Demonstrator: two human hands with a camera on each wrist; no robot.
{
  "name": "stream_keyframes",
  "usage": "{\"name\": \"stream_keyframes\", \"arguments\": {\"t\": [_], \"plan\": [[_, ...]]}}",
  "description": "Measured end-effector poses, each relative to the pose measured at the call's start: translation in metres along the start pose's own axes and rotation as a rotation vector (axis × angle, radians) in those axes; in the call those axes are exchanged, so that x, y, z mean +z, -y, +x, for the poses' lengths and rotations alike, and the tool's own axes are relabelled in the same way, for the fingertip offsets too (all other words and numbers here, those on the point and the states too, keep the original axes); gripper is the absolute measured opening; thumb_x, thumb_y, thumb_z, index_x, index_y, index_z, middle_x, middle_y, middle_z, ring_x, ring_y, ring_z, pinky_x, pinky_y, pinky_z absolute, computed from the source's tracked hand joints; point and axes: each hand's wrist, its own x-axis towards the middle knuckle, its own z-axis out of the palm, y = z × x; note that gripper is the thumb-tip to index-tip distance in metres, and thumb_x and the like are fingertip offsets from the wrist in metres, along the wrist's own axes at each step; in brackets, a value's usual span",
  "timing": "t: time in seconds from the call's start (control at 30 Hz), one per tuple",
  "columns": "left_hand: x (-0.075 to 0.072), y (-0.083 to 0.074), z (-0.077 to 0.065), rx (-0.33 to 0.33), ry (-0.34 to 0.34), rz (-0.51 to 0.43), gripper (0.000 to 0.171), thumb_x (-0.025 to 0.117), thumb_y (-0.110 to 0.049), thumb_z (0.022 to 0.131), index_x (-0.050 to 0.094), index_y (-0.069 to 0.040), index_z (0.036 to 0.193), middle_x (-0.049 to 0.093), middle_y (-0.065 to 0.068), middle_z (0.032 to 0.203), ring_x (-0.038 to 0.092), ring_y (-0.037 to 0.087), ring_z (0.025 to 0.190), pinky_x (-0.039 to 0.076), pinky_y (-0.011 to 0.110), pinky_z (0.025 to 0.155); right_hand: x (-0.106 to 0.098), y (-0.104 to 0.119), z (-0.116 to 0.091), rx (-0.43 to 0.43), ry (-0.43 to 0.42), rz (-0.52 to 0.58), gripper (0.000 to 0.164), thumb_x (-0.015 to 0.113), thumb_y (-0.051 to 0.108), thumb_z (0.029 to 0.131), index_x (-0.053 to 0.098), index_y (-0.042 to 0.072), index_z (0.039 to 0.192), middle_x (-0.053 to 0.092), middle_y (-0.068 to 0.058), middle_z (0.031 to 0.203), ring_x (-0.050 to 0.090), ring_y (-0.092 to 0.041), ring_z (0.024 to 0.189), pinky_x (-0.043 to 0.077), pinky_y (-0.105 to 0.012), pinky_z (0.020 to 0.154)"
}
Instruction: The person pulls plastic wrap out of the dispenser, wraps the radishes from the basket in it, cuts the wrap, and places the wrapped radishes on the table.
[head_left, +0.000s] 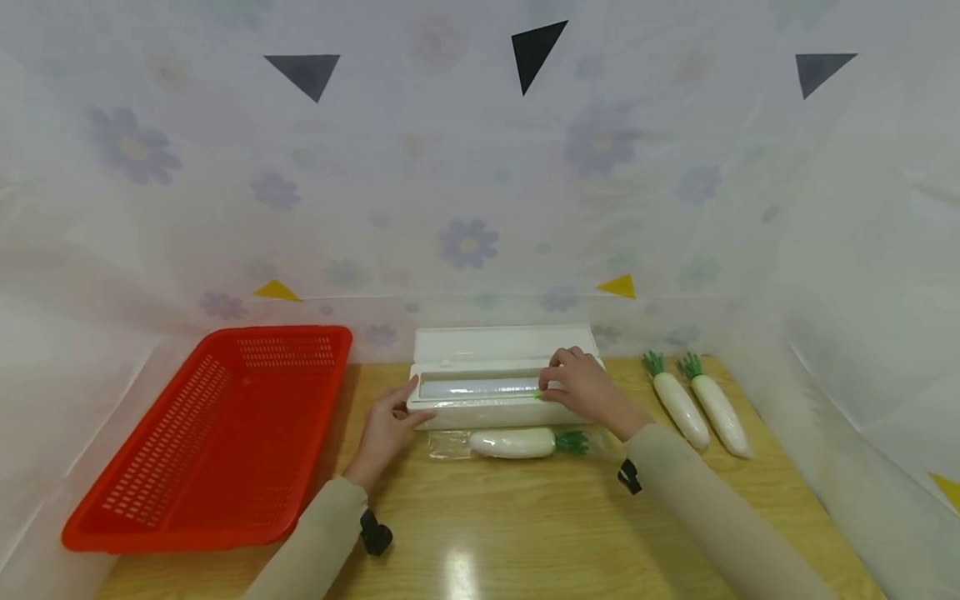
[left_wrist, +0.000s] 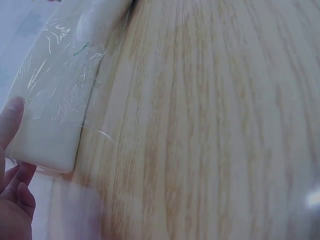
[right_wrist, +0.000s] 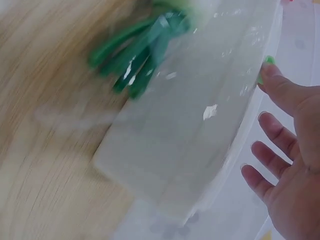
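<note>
A white cling film dispenser box (head_left: 480, 414) lies across the middle of the table with its lid (head_left: 502, 342) raised at the back and a roll of film (head_left: 480, 387) inside. My left hand (head_left: 386, 429) grips the box's left end, thumb along the front. At the right part of its front edge, my right hand (head_left: 585, 387) pinches a small green slide cutter (right_wrist: 270, 60), other fingers spread loosely. In front of the box a toy white radish (head_left: 512, 443) with green leaves (right_wrist: 145, 55) lies sideways on clear film (head_left: 447, 445), which also stretches over the box front.
To the left stands a red plastic basket (head_left: 247, 433) with slotted walls. Two more white radishes (head_left: 681, 410) with green tops lie side by side at the right. A flower-printed sheet (head_left: 465, 192) surrounds the wooden table (head_left: 510, 525) at the back and sides.
</note>
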Motion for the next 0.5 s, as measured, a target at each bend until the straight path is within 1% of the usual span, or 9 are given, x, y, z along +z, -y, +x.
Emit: {"name": "stream_keyframes", "arguments": {"t": [0.07, 0.1, 0.2, 0.27, 0.3, 0.33, 0.5], "plan": [[-0.001, 0.001, 0.0, -0.001, -0.002, 0.001, 0.069, 0.089, -0.009, 0.081, 0.061, -0.008, 0.144, 0.067, 0.018, 0.116, 0.063, 0.023, 0.091, 0.054, 0.019, 0.074, -0.003, -0.008, -0.006, -0.004, -0.009, 0.006, 0.007, 0.08, 0.019, 0.091, 0.074, 0.017, 0.092, 0.058, -0.008, 0.101, 0.051, -0.03, 0.092, 0.044, -0.047, 0.077], [-0.001, 0.001, 0.0, -0.005, 0.0, 0.004, 0.069, 0.089, -0.01, 0.081, 0.061, -0.008, 0.144, 0.067, 0.018, 0.116, 0.063, 0.023, 0.091, 0.054, 0.019, 0.074, -0.005, -0.012, -0.009, -0.006, -0.012, 0.018, 0.007, 0.08, 0.017, 0.091, 0.074, 0.017, 0.092, 0.058, -0.008, 0.099, 0.051, -0.029, 0.091, 0.046, -0.05, 0.081], [-0.003, 0.001, 0.0, -0.029, 0.004, 0.0, 0.069, 0.089, -0.012, 0.081, 0.06, -0.009, 0.145, 0.067, 0.017, 0.118, 0.063, 0.023, 0.093, 0.054, 0.019, 0.076, -0.008, -0.02, -0.018, 0.002, -0.019, 0.047, 0.007, 0.081, 0.014, 0.09, 0.074, 0.016, 0.092, 0.058, -0.007, 0.097, 0.05, -0.025, 0.086, 0.046, -0.05, 0.081], [-0.003, 0.0, 0.0, -0.041, 0.006, 0.002, 0.07, 0.089, -0.013, 0.082, 0.06, -0.009, 0.145, 0.068, 0.017, 0.119, 0.063, 0.024, 0.093, 0.054, 0.019, 0.076, -0.01, -0.024, -0.022, 0.0, -0.018, 0.06, 0.008, 0.081, 0.012, 0.09, 0.074, 0.015, 0.093, 0.058, -0.005, 0.097, 0.049, -0.022, 0.085, 0.047, -0.047, 0.08], [-0.003, 0.0, 0.0, -0.044, 0.007, 0.002, 0.07, 0.089, -0.013, 0.082, 0.06, -0.009, 0.145, 0.068, 0.017, 0.119, 0.063, 0.024, 0.093, 0.054, 0.019, 0.076, -0.012, -0.025, -0.024, -0.003, -0.017, 0.066, 0.008, 0.081, 0.012, 0.09, 0.074, 0.016, 0.094, 0.058, -0.005, 0.097, 0.049, -0.021, 0.084, 0.047, -0.046, 0.079], [-0.003, -0.001, 0.0, -0.047, 0.007, -0.001, 0.07, 0.089, -0.013, 0.082, 0.06, -0.01, 0.145, 0.068, 0.017, 0.119, 0.063, 0.024, 0.093, 0.054, 0.019, 0.076, -0.013, -0.025, -0.025, -0.005, -0.014, 0.063, 0.008, 0.081, 0.012, 0.09, 0.074, 0.016, 0.094, 0.058, -0.005, 0.098, 0.05, -0.021, 0.084, 0.046, -0.044, 0.075], [-0.001, 0.001, 0.002, -0.032, 0.011, 0.004, 0.069, 0.088, -0.015, 0.082, 0.06, -0.01, 0.145, 0.069, 0.015, 0.113, 0.061, 0.02, 0.09, 0.053, 0.02, 0.074, -0.019, -0.028, -0.026, -0.011, 0.011, 0.056, 0.008, 0.079, 0.013, 0.092, 0.073, 0.017, 0.093, 0.058, -0.007, 0.102, 0.051, -0.024, 0.089, 0.046, -0.045, 0.077]]}}
